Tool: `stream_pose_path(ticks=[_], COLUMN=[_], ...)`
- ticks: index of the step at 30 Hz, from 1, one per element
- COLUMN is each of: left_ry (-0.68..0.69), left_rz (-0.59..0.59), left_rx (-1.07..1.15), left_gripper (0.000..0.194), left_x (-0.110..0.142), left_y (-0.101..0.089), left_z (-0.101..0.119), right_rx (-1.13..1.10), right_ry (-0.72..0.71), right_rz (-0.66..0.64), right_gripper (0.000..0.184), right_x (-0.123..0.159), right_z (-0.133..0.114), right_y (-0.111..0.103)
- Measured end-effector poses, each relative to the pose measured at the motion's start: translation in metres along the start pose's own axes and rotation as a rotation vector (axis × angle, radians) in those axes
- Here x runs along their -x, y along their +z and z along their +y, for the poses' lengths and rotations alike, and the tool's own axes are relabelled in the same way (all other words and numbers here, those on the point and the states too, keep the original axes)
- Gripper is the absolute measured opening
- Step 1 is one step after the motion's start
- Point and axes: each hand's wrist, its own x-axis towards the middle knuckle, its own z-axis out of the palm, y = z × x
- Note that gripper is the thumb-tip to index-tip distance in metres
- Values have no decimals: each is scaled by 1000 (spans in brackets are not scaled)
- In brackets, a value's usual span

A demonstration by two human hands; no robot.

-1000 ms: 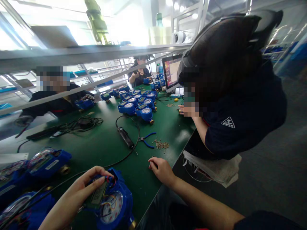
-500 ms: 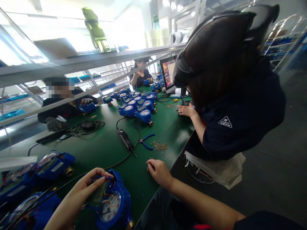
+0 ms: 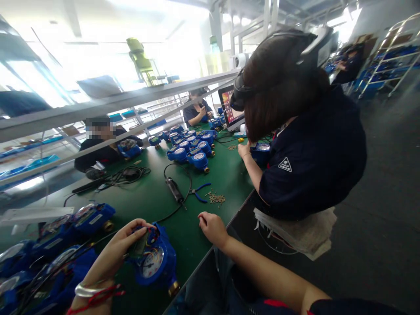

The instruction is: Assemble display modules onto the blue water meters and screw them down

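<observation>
Basically, left hand point(image 3: 122, 243) pinched the display board point(image 3: 140, 246) on the left of the blue meter point(image 3: 154, 264), which lay between both hands but nearer that one, its brass fitting point(image 3: 173, 288) angled toward the near edge of the tabletop point(image 3: 190, 245), while right hand point(image 3: 214, 229) sat apart, loosely curled, contents unclear.

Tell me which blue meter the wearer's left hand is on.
The front-centre meter: the left hand has its fingers at its small screen. That hand isn't on the meters at left or the far cluster.
</observation>
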Motion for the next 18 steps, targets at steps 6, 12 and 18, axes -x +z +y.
stream_pose_path(ticks=[6,12,18], left_ry=[25,-23,-66], left_rz=[18,-22,-7], left_rx=[-28,23,54], left_gripper=[34,33,32], left_x=[3,-1,-1], left_y=[4,2,1], left_z=[4,7,8], right_rx=[-42,-110,-260], right_ry=[20,27,38], right_rz=[-2,-29,-200], right_gripper=[23,21,27], right_x=[2,-4,29], right_z=[-1,-6,8], right_y=[-2,-5,-24])
